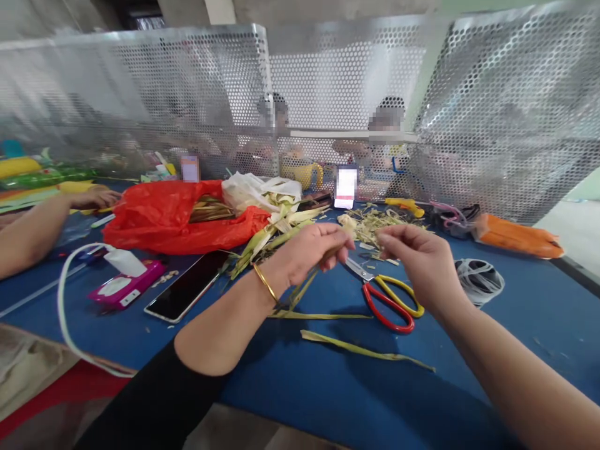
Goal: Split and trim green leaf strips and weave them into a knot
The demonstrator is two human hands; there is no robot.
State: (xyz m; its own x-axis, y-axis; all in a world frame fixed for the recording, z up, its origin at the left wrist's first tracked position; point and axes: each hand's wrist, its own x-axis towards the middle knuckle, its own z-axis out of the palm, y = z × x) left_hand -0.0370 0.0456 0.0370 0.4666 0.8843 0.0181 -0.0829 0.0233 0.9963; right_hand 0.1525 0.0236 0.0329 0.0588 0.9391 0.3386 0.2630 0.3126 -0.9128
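My left hand (314, 253), with a gold bangle at the wrist, is closed around dried leaf strips (304, 292) that look like corn husk; their ends hang below the fingers. Facing it, my right hand (419, 259) is closed in a pinch, and what the fingertips hold is too small to make out. Between and below the hands lie scissors (391, 306) with one red and one yellow handle, blades partly behind my left fingers. Two loose husk strips (365, 350) rest flat on the blue table (290, 381) in front of me.
Husk scraps (375, 224) lie beyond my hands. A red plastic bag (154, 215), a phone (187, 287) and a purple box (126, 286) with a white cable are at left, near another person's arm (42, 231). An orange packet (515, 236) lies right. A perforated metal screen (347, 75) stands behind.
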